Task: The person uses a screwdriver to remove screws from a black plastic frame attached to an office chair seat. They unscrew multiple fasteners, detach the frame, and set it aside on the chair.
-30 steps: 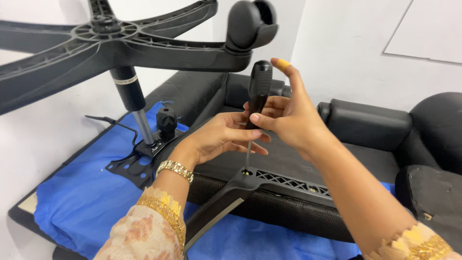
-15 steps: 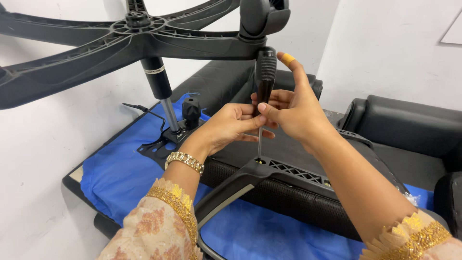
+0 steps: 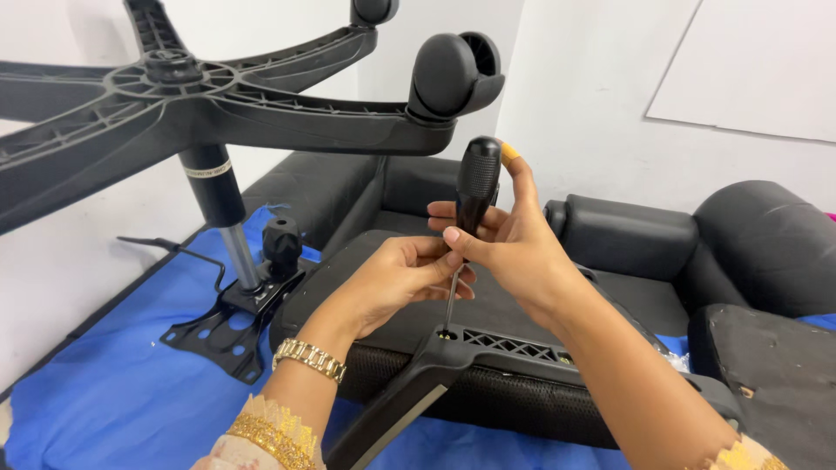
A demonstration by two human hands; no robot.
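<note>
Right hand clamped round black screwdriver, upright above armrest bracket, tip seated in bracket's screw hole. Left hand pinched on shaft just above bracket, apparently steadying it. Star base overhead, left of bracket.

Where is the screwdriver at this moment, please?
In the head view, the screwdriver stands upright at centre, gripped by the right hand, with the left hand at its shaft and its tip in the armrest bracket.
</note>
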